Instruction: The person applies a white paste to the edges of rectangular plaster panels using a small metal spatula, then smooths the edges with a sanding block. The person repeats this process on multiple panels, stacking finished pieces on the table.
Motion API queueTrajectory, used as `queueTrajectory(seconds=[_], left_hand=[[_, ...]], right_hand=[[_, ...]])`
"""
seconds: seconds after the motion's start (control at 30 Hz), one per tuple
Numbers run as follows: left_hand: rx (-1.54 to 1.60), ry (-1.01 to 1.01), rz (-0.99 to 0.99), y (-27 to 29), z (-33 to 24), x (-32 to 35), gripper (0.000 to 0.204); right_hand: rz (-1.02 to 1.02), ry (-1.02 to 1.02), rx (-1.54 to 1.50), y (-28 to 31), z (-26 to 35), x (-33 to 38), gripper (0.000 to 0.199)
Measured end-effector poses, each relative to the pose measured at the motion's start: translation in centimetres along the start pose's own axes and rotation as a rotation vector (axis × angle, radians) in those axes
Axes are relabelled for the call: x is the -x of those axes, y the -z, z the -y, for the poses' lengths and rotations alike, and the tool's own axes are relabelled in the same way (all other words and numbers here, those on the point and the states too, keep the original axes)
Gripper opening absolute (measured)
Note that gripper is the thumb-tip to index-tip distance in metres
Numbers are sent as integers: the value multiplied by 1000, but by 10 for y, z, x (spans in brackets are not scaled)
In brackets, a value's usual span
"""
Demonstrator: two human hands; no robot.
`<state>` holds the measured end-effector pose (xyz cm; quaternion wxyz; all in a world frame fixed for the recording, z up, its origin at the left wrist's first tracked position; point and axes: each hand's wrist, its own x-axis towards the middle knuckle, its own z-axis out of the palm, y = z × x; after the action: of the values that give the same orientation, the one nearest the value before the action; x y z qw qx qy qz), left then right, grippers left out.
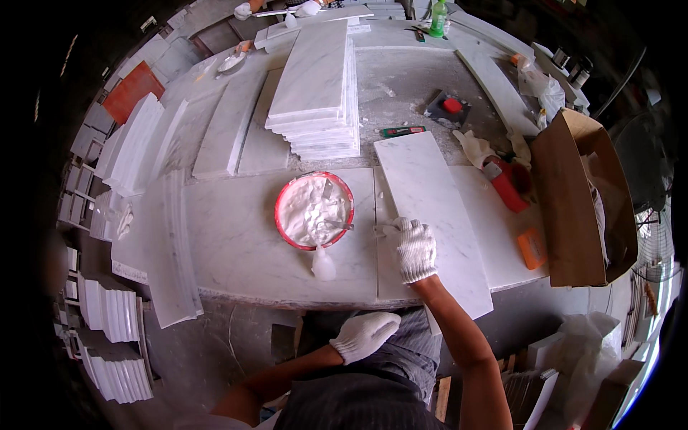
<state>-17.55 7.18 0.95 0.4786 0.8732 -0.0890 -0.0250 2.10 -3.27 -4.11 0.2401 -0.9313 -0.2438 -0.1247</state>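
Right hand [415,249], in a white knit glove: closed in a fist, back upward, over a small flat tool [380,231]. Only a short grey end of the tool shows, at the left of my knuckles; the rest is hidden by the glove, so I cannot tell its full shape. The fist is above the left long side of a long white slab [437,208], whose near end juts past the near edge of the worktop [401,82]. Whether the tool touches the slab I cannot make out.

Left hand [367,337], gloved likewise: off the worktop, below its near edge, in front of my lap and well apart from the right. Fingers lie together; the palm is turned out of sight, so I cannot tell how far it is open or whether it holds anything.

Left of the fist, toward the near edge: red-rimmed tub [278,212] of white paste [301,204], with metal blades partly sunk in it; a white squeeze bottle [324,266] is just beside it, on the near side.

Right edge: cardboard box [584,215], contents mostly hidden by its walls. Far edge: another person's gloved hands [308,8], cut off by the dark rim.
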Motion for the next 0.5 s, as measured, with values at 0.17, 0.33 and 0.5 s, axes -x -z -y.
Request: queueTrajectory(seconds=[0.17, 0.33, 0.5], left_hand=[[-57, -116, -35, 9, -8, -30, 16], [-211, -176, -161, 5, 2, -50, 22], [-405, -345, -180, 4, 7, -99, 35]], right_hand=[[22, 60, 46, 1, -5, -2, 12], [-39, 114, -147, 44, 11, -29, 11], [-331, -8, -312, 52, -6, -75, 9]])
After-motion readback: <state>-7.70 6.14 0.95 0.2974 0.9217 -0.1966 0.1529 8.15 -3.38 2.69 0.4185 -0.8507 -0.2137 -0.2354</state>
